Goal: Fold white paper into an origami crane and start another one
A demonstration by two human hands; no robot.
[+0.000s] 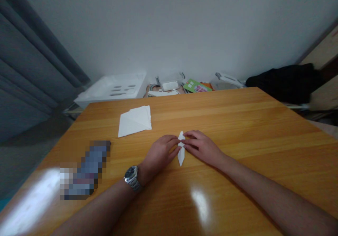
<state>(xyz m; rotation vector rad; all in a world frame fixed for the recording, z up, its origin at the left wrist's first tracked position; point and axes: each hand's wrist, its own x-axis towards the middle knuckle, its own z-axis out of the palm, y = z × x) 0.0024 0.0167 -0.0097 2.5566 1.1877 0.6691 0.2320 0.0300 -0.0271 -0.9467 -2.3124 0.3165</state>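
Note:
A small strip of folded white paper (181, 157) lies on the wooden table, its two pointed ends facing away from me and toward me. From the left, my left hand (160, 153) pinches its middle with thumb and fingers. My right hand (202, 146) grips the same paper from the other side, fingertips close to those of the left. Fingers cover part of the paper's middle, so the folds there are partly hidden. Flat sheets of white paper (135, 120) rest farther back on the left.
A blurred-out, phone-shaped object (91, 169) lies left on the wooden table (224, 112). Behind the far edge are a white foam tray (116, 86), a green booklet (196, 86) and a clear plastic box (170, 85). Dark cloth (285, 82) sits at right. A watch (132, 178) circles my left wrist.

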